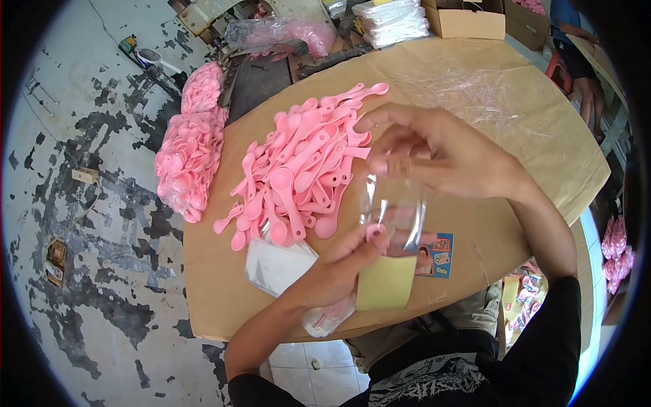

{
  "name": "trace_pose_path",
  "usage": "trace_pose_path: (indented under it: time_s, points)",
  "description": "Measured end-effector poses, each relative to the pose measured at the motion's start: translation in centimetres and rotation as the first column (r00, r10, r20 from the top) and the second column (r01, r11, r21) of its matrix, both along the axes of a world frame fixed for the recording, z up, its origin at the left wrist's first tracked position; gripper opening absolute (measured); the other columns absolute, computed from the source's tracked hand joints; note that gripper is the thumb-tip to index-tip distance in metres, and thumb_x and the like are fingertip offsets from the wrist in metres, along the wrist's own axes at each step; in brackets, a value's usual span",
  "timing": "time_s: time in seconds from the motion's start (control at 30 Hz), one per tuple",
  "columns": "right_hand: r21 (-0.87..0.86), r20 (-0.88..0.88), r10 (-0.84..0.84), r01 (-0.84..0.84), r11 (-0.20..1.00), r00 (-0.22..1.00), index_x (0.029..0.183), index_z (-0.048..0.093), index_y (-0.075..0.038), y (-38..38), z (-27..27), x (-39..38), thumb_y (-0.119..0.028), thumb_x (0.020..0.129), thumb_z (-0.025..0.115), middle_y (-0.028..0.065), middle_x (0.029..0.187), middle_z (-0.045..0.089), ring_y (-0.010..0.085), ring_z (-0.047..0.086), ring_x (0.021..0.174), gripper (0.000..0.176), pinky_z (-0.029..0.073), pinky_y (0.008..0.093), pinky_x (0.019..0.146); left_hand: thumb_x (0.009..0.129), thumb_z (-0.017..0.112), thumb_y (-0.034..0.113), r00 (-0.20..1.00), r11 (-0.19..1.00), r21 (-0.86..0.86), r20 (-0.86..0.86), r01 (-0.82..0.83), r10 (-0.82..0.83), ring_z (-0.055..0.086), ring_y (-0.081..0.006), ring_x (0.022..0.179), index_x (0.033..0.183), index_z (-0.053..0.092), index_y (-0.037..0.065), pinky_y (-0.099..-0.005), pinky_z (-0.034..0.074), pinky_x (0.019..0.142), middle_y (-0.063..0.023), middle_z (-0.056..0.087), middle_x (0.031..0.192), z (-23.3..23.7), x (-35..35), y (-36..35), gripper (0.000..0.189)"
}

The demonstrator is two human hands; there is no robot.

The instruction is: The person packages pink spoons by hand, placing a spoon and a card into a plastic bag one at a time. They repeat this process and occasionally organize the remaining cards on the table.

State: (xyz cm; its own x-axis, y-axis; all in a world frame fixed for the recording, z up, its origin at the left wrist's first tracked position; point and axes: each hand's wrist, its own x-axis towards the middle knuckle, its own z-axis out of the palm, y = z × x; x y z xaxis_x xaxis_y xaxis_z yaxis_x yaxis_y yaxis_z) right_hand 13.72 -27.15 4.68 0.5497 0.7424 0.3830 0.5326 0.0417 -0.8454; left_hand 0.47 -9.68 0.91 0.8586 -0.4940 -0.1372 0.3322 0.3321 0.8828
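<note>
My left hand (339, 268) grips a pink plastic spoon (375, 232) and the lower part of a small clear plastic bag (393, 210), with a yellow card (386, 283) and a printed label (434, 254) at the bag's bottom. My right hand (434, 152) pinches the top edge of the same clear bag, fingers spread above it. Just left of both hands, a heap of loose pink spoons (298, 169) lies on the brown board (475, 88).
A stack of white packets (274, 264) lies under my left wrist. A bagged pile of pink spoons (190, 146) hangs off the board's left edge. Clear bags (475, 88) lie at back right, cardboard boxes (464, 20) behind. Another person (583, 61) sits at far right.
</note>
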Motion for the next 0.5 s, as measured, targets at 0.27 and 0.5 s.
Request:
trace_pose_path:
  time_s: [0.27,0.5]
  points:
    - [-0.110,0.031,0.033,-0.029,0.993,0.999,0.116,0.057,-0.003,-0.3,0.7,-0.6,-0.010,0.088,0.066,0.0110,0.082,0.068,0.0156,0.064,0.074,0.030,0.050,0.0271,0.071,0.103,0.040,0.021,0.989,0.975,0.175,0.079,-0.134,0.122,0.060,-0.0267,0.112,0.133,0.041,-0.001,-0.0333,0.054,0.088,-0.0173,0.052,0.132,0.7,-0.1,0.4,0.037]
    - [0.128,0.680,-0.212,0.172,0.977,0.702,0.095,0.064,-0.003,1.2,-1.4,-1.2,-0.013,0.081,0.069,0.0090,0.084,0.064,0.0254,0.062,0.081,0.018,0.051,0.0364,0.072,0.103,0.040,0.016,0.847,0.807,0.308,0.356,-0.504,0.394,0.059,-0.0109,0.098,0.129,0.047,-0.004,-0.0244,0.053,0.078,-0.0100,0.060,0.114,-0.1,0.0,0.9,0.033]
